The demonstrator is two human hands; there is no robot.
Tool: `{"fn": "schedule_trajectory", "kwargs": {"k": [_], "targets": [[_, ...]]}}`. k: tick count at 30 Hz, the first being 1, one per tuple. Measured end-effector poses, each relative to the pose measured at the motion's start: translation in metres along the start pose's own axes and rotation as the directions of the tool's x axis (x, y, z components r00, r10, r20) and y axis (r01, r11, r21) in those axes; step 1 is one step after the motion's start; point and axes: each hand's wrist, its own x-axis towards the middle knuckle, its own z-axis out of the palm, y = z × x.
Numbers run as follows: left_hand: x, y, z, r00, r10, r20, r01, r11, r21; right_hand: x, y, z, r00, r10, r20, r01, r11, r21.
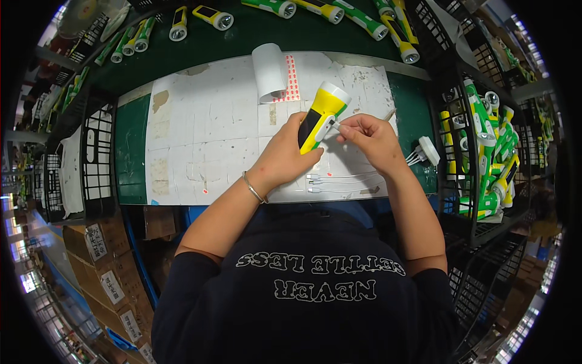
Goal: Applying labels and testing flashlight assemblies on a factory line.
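While left hand (pixel 285 155) grips glossy yellow torch (pixel 321 115), right hand (pixel 370 139) pinches it.

Open passage lies on the left half of the white mat (pixel 200 139) covering the counter (pixel 130 151); nothing stands there. Ahead, a white roll of sticker sheet (pixel 270 73) blocks the mat's far edge. Charging cables (pixel 339 182) lie across the near edge below the left hand (pixel 285 155) and right hand (pixel 370 139). A white plug block (pixel 427 151) sits just right. Wire baskets (pixel 97 158) wall in both sides; flashlights (pixel 212 17) line the far counter.
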Motion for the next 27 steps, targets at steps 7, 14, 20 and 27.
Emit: {"fn": "schedule_trajectory", "kwargs": {"k": [7, 14, 20, 27], "targets": [[-0.002, -0.002, 0.013, 0.945, 0.217, -0.246, -0.097, 0.901, 0.422, -0.005, 0.0, 0.004, 0.995, 0.06, -0.085, -0.057, 0.998, 0.038], [0.0, -0.01, 0.016, 0.941, 0.239, -0.24, -0.146, 0.926, 0.348, -0.003, -0.001, 0.004, 0.993, 0.083, -0.086, -0.079, 0.996, 0.047], [-0.002, -0.004, 0.019, 0.93, 0.248, -0.273, -0.126, 0.909, 0.397, -0.005, 0.002, 0.014, 0.988, 0.026, -0.15, -0.029, 0.999, -0.022], [0.002, -0.003, 0.016, 0.934, 0.27, -0.235, -0.145, 0.884, 0.444, -0.006, -0.003, 0.011, 0.987, 0.039, -0.153, -0.04, 0.999, 0.0]]}}
